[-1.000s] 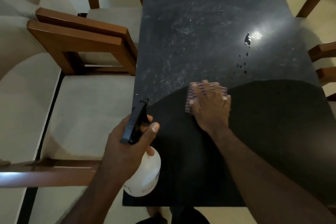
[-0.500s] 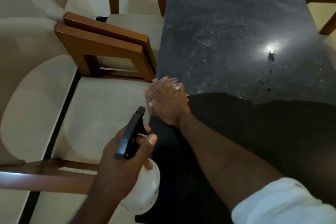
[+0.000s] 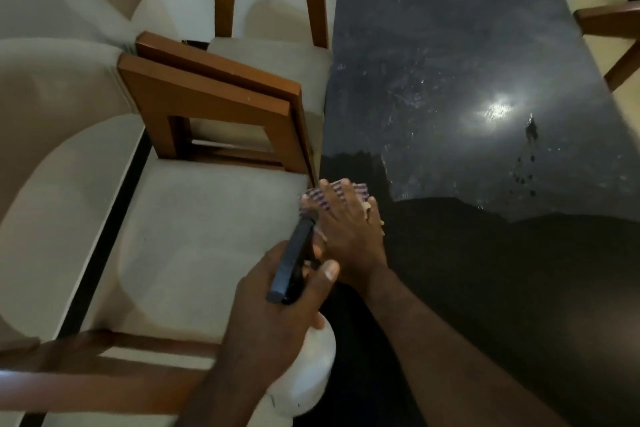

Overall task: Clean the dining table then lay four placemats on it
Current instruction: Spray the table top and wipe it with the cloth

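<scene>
The dark glossy dining table [image 3: 467,62] fills the right half of the head view. My right hand [image 3: 346,229] presses flat on a checked cloth [image 3: 320,194] at the table's left edge. My left hand [image 3: 277,315] grips a white spray bottle [image 3: 308,378] with a black trigger head [image 3: 294,263], held just off the table's near left corner. A small puddle and dark droplets [image 3: 530,156] sit on the table to the right. No placemats are in view.
Wooden chairs with cream cushions [image 3: 207,107] line the table's left side; another chair's rail [image 3: 104,367] is at the lower left. A chair arm [image 3: 609,21] shows at the far right. A lamp glare [image 3: 497,109] reflects on the tabletop.
My right hand has slid the cloth from the table's middle to its left edge, leaving a dark wiped streak. The left hand keeps hold of the bottle.
</scene>
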